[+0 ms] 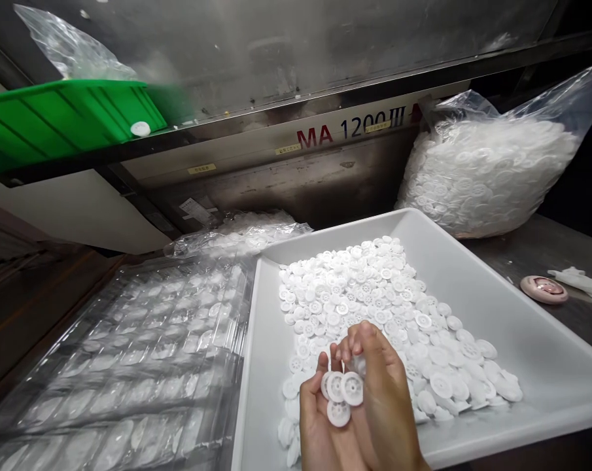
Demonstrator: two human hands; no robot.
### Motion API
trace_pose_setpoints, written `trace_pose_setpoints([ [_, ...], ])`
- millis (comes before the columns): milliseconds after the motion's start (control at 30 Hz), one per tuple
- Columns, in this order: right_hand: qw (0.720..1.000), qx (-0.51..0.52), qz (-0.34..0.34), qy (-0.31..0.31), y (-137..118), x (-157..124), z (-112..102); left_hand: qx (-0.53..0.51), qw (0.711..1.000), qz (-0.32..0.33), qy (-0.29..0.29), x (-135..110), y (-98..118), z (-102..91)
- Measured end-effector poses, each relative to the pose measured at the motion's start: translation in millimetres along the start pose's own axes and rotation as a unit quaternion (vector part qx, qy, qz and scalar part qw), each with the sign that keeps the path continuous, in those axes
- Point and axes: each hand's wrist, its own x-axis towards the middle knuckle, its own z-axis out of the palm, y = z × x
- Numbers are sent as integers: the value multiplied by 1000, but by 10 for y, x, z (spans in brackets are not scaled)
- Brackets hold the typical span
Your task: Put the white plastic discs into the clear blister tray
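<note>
Several small white plastic wheels, round with a hub and holes, rest in my left hand, which is cupped palm up with its fingers curled around them. Close against it, my right hand has its fingers bent inward, with a partly hidden white wheel at the fingertips. Both hands are above a large light grey tray. Spread across the tray's floor is a thick layer of loose white wheels of the same kind.
Left of the tray stand clear plastic trays with rows of white pieces. A clear bag of wheels stands back right, near a pink round object and a white glove. A green bin sits on the ledge; another bag lies below.
</note>
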Motion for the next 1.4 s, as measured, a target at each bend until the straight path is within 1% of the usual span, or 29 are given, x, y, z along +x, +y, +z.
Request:
trace_pose_setpoints([
  [133,999,26,23,-8,-95,71,-41,-15,1000,25,-7,1,13,-17],
  [233,1000,-7,29,-8,-217,97,-116,-16,998,60,-11,-26,11,-1],
  [333,994,-93,45,-25,-347,73,-217,-1,997,73,-12,-73,17,30],
  [433,973,-214,63,-55,-426,-13,-299,14,996,81,-21,-119,27,57],
  [467,965,-248,55,-60,-434,-52,-319,17,996,83,-24,-130,28,62],
  [500,954,-291,30,-70,-431,-92,-335,20,996,85,-27,-140,27,63],
  [533,933,-348,-14,-88,-421,-131,-351,24,995,87,-29,-148,24,63],
  [567,899,-417,-68,-114,-405,-166,-368,26,995,90,-30,-156,21,61],
  [600,850,-489,-122,-153,-386,-193,-387,27,995,93,-31,-164,18,59],
  [633,790,-557,-169,-192,-367,-210,-407,28,994,98,-33,-172,17,57],
  [667,729,-613,-204,-225,-352,-217,-427,26,994,105,-34,-180,18,56],
  [700,683,-649,-225,-248,-341,-216,-445,24,993,112,-36,-188,22,57],
  [733,660,-666,-234,-258,-337,-206,-460,22,992,119,-36,-196,29,59],
  [800,637,-684,-245,-258,-342,-175,-473,22,992,120,-40,-211,48,64],
  [900,613,-705,-255,-249,-370,-130,-458,30,994,85,-65,-225,76,64],
  [967,593,-718,-261,-255,-389,-113,-441,30,994,61,-84,-229,88,55],
  [1033,583,-722,-261,-265,-408,-105,-428,25,994,50,-96,-232,95,42],
  [1100,589,-720,-254,-265,-428,-98,-419,20,993,41,-107,-237,98,29],
  [1200,621,-707,-233,-245,-479,-68,-392,13,991,22,-128,-249,94,14],
  [1267,636,-704,-216,-233,-527,-34,-364,7,991,9,-137,-253,85,7],
  [1333,635,-711,-214,-214,-576,-3,-337,1,991,0,-137,-247,75,0],
  [1400,628,-716,-228,-201,-613,12,-320,7,991,-6,-134,-235,67,-8],
])
